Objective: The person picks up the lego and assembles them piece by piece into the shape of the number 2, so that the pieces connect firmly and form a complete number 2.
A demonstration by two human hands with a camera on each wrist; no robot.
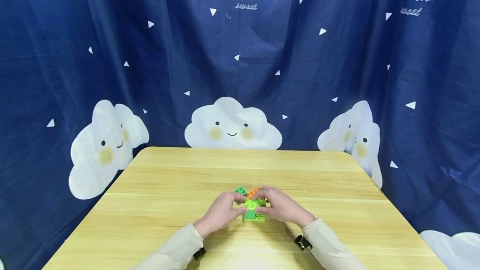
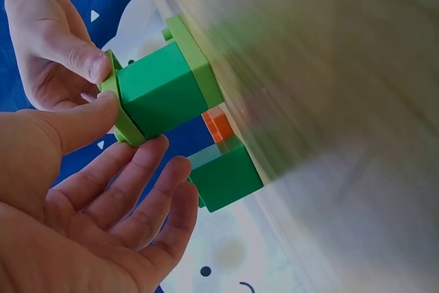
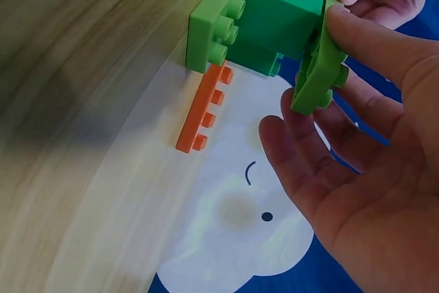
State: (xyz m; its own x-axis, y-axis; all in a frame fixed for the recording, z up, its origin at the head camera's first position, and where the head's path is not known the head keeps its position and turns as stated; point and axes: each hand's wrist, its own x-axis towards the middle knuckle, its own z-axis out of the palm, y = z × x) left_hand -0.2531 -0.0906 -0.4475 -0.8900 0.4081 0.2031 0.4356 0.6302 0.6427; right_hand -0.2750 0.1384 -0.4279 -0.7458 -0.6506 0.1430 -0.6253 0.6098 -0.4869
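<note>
Both hands pinch a light green building brick [image 1: 252,204], thin and studded, at its two ends. My left hand [image 1: 222,212] has its thumb and fingers at the left end, and my right hand [image 1: 280,206] does the same at the right end. Directly under it stands a taller green brick [image 2: 164,88], with a thin dark line between the two in the right wrist view. That block sits on a lower light green brick [image 3: 214,18], whose studs show on the right side. The thin brick juts past the block toward my right palm.
Just behind the stack, an orange brick [image 3: 203,111] with a row of studs lies on the wooden table [image 1: 168,203]. Another green brick [image 2: 226,178] stands beside it, to the left. A dark blue curtain [image 1: 168,53] with clouds hangs beyond the table.
</note>
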